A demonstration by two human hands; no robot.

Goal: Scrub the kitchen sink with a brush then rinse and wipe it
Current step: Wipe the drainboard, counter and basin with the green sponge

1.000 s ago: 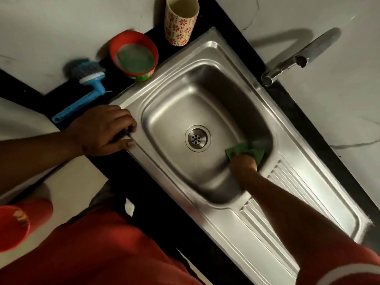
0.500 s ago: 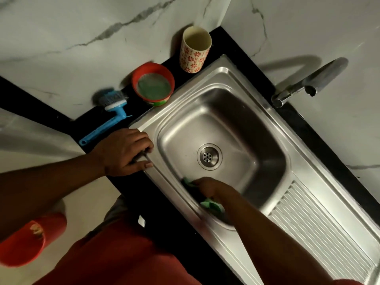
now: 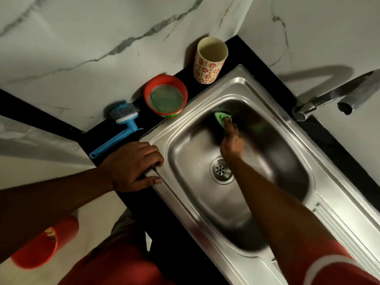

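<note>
The steel sink fills the middle and right, with a round drain in its basin. My right hand reaches into the basin and presses a green cloth against the far wall near the back corner; it is motion-blurred. My left hand grips the sink's front left rim. A blue scrub brush lies untouched on the black counter to the left of the sink.
A red tub of green soap and a floral cup stand on the counter behind the sink. The tap juts over the right rim. A ribbed drainboard lies to the right. A red bucket is on the floor at lower left.
My right hand swept the green cloth from the basin's right side to its near wall, then across to the far wall. My left hand stayed on the rim. The view shifted.
</note>
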